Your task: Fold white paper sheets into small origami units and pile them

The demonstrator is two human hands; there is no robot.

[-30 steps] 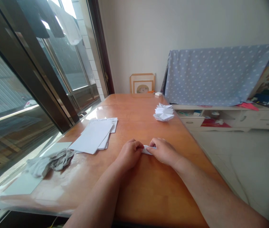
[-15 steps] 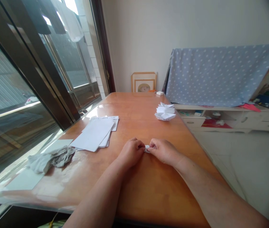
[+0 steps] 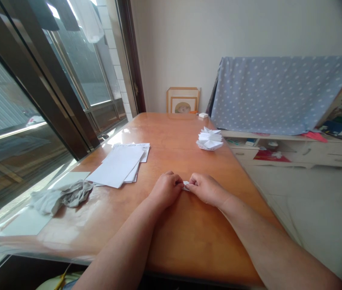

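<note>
1. Where the two hands met near the middle of the table (image 3: 189, 241), a small folded piece of white paper (image 3: 186, 185) lay pinched between them, low against the wood, with only a sliver of it showing.
2. The left hand (image 3: 166, 192) was curled knuckles-up, its fingers (image 3: 175, 182) closed on the left end of the paper.
3. The right hand (image 3: 206, 189) mirrored it, its fingers (image 3: 192, 186) closed on the right end, so that the fingertips of both hands nearly touched over the paper.
4. Most of the paper was hidden under the fingers, and its folded shape could not be made out.
5. To the left of the hands, well apart, lay a loose stack of white sheets (image 3: 119, 168); the top corner of one sheet bore some small dark print, too small to read.
6. Nearer the window edge of the table sat a crumpled grey cloth (image 3: 62, 197), with a flat pale sheet (image 3: 27, 220) beside it.
7. Farther up the table, toward its right edge, stood a pile of folded white paper shapes (image 3: 209, 139).
8. At the far end rested a small white box (image 3: 202, 115), and a framed picture (image 3: 183, 100) leaned against the wall behind the table.
9. No brand or label could be read anywhere.
</note>
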